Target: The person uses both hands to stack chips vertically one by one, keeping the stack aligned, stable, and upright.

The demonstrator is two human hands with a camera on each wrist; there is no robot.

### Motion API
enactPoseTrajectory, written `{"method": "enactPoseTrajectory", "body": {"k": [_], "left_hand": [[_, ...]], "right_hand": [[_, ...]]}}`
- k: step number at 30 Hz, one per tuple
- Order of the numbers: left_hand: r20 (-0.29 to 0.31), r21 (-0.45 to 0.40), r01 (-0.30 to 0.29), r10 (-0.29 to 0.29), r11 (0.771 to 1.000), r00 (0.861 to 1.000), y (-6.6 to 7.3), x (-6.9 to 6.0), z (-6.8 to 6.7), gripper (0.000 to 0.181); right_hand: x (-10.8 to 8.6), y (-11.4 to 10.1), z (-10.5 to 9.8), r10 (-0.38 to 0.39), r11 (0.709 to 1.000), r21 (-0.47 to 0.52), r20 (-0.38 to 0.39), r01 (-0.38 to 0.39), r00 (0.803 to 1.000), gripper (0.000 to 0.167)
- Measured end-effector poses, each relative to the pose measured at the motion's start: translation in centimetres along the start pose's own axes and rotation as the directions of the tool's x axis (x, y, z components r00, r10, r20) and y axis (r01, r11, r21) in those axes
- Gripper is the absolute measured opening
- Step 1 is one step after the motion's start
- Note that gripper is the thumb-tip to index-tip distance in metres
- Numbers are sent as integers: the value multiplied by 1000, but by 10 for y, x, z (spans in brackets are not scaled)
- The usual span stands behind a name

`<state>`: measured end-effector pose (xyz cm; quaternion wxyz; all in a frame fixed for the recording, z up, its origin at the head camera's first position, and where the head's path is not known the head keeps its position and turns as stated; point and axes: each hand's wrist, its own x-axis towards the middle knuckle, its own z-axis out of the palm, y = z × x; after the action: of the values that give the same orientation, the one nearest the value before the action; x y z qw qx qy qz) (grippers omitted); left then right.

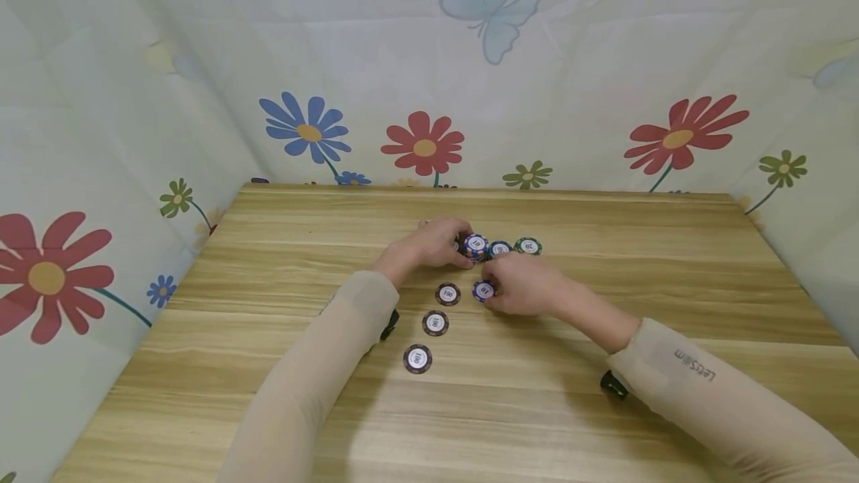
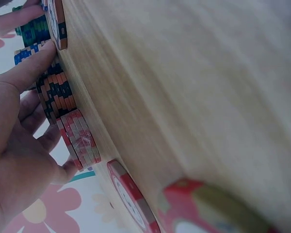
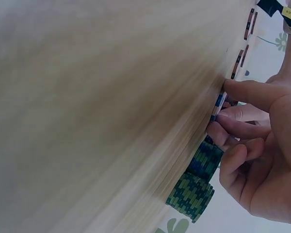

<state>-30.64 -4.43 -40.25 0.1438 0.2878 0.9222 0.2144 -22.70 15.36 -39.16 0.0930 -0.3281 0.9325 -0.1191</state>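
My left hand holds a stack of blue poker chips between thumb and finger. In the left wrist view, its other fingers lie behind a black-and-orange chip stack and a red chip stack. Nearer the front, my right hand pinches a blue poker chip marked 10 by its edges, at the tabletop. Past the right hand stand a dark green-blue chip stack, partly covered by that hand in the head view, and a green chip stack marked 20.
Loose black chips lie in a slanting line: one near the hands, another, and a third nearest me. Two loose red chips, one flat and one close up, show in the left wrist view. Flowered cloth hangs behind the wooden table.
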Motion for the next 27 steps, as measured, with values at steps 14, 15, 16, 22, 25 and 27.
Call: {"method": "enactPoseTrajectory", "body": {"k": [14,15,16,22,25,27], "left_hand": [[1,-1,4,-4,1000,1000,2,-1,0,45],[1,0,4,-4,1000,1000,2,-1,0,44],[2,2,4,-4,1000,1000,2,-1,0,44],[5,7,3,-3,1000,1000,2,0,0,43],[7,8,4,-5,1000,1000,2,0,-1,44],[9,15,4,-4,1000,1000,2,1,-1,44]], "right_hand": [[-1,-4,2,-4,998,-62,-41,1,999,22],[-1,-3,3,-8,998,-66,-44,5,999,22],[-2,-4,3,-10,997,-71,-45,7,999,23],[-2,-3,4,-20,997,-76,-63,16,998,26],[-2,-2,4,-27,997,-76,-70,21,997,28],[-2,-2,3,-32,997,-74,-74,26,997,28]]}}
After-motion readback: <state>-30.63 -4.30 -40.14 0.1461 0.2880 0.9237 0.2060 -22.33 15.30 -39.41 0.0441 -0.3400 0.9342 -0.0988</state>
